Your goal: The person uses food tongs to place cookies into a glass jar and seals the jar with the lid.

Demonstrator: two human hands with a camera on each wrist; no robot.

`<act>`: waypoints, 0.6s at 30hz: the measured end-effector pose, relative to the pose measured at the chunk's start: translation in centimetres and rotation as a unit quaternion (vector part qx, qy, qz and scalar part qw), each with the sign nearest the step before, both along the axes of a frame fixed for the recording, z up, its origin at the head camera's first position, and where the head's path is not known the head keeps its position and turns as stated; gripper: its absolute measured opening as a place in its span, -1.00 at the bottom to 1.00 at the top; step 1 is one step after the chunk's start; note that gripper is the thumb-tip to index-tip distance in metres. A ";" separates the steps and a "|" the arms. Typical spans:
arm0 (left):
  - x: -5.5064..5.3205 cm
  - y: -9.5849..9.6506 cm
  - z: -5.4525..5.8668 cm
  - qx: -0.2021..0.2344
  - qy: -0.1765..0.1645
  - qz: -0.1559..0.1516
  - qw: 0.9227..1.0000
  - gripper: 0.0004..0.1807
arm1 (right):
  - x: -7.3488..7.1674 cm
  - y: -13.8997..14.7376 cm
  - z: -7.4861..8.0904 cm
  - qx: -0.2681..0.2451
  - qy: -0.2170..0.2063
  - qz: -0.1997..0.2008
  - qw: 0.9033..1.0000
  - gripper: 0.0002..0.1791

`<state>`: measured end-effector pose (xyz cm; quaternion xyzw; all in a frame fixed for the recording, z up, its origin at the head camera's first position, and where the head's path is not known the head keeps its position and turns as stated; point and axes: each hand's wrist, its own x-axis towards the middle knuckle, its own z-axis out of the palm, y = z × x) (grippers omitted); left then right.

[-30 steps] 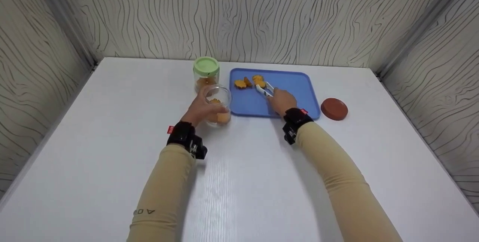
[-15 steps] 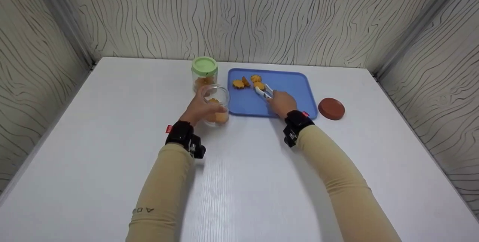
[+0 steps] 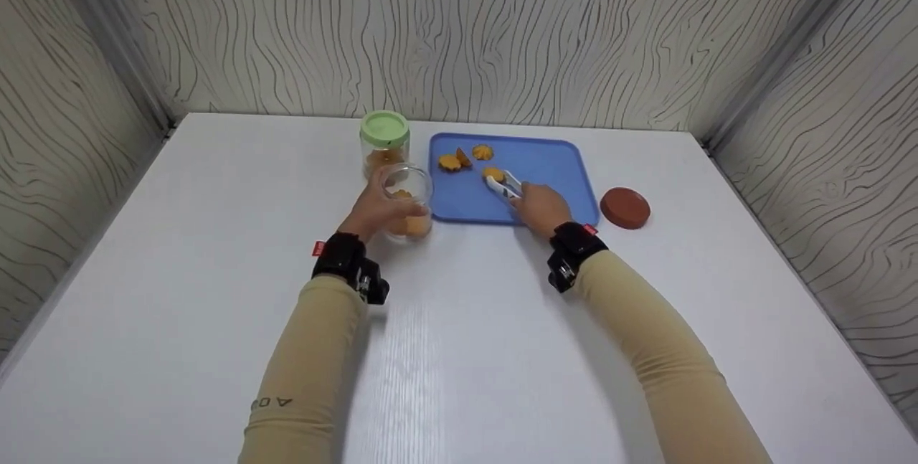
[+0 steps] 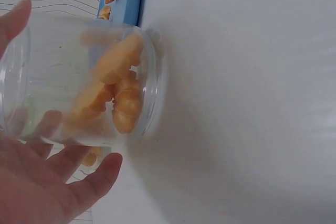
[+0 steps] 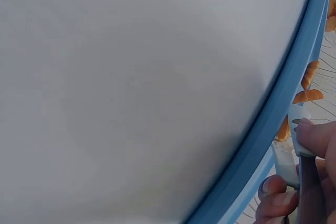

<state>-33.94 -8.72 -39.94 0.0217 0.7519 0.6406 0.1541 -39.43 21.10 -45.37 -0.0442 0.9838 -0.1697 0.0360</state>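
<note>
My left hand grips an uncovered clear jar, thumb on one side and fingers on the other. Several small golden-brown pastries lie at the jar's bottom. Over the blue tray, my right hand holds white tongs with dark handles. A pastry sits between the tong tips; whether it touches the tray I cannot tell. Beyond it, a scalloped pastry lies alone, and two more pastries rest together at the tray's left.
Behind the left hand stands a second jar with a green lid and brown pieces inside. A round reddish-brown lid lies right of the tray on the white table. Patterned panels enclose the back and sides.
The tongs and the pastry between their tips have drawn back toward me, leaving a gap to the scalloped pastry it touched before. The left hand keeps its grip on the jar.
</note>
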 end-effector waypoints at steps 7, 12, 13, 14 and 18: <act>-1.6 0.2 -2.9 -0.033 0.027 0.011 0.999 0.04 | 0.5 0.2 0.1 -0.002 0.003 0.004 1.000 -0.69; -2.3 0.2 -3.8 -0.036 0.031 0.013 0.999 0.08 | 0.9 0.5 0.2 0.006 0.014 0.013 1.000 -0.69; -2.3 0.2 -3.8 -0.036 0.032 0.013 0.999 0.07 | 0.9 0.6 0.2 0.005 0.015 0.014 1.000 -0.69; -2.3 0.2 -3.8 -0.034 0.033 0.013 0.999 0.07 | 1.0 0.7 0.2 0.004 0.015 0.015 1.000 -0.69; -2.4 0.1 -3.8 -0.031 0.030 0.014 0.999 0.07 | 1.1 1.0 -0.1 -0.009 0.007 0.016 1.000 -0.66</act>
